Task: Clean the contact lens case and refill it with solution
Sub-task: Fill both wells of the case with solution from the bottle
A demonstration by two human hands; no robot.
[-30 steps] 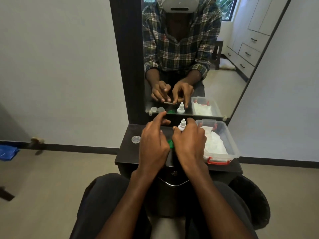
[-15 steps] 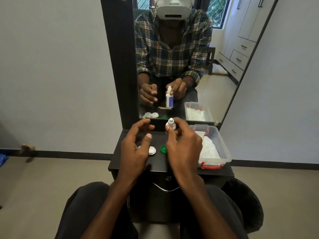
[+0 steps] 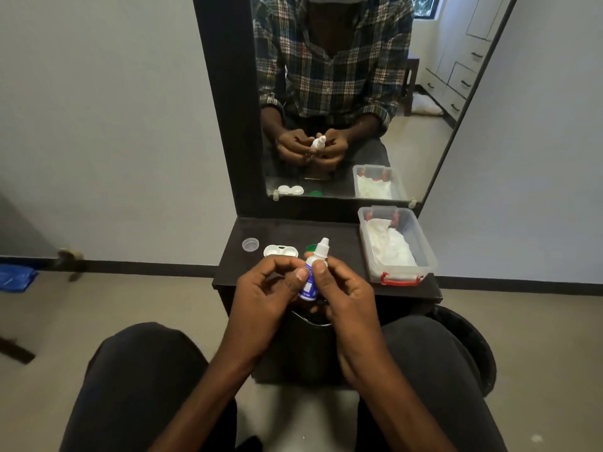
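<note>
Contact lens case (image 3: 280, 250) open on counter (image 3: 339, 236); solution bottle (image 3: 313, 272) pinched upright by left hand (image 3: 267, 295) and right hand (image 3: 346, 288).

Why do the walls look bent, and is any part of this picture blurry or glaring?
Head view: the wide-angle lens bows the mirror frame and skirting; the left edge smears with motion blur; light is soft daylight with no harsh glare; the solution bottle, held by the left hand and right hand, shows fairly sharp, though its label is unreadable.

Bare forearms; dark trousers (image 3: 137, 386); mirror shows plaid shirt (image 3: 332, 60), sleeves rolled.
</note>
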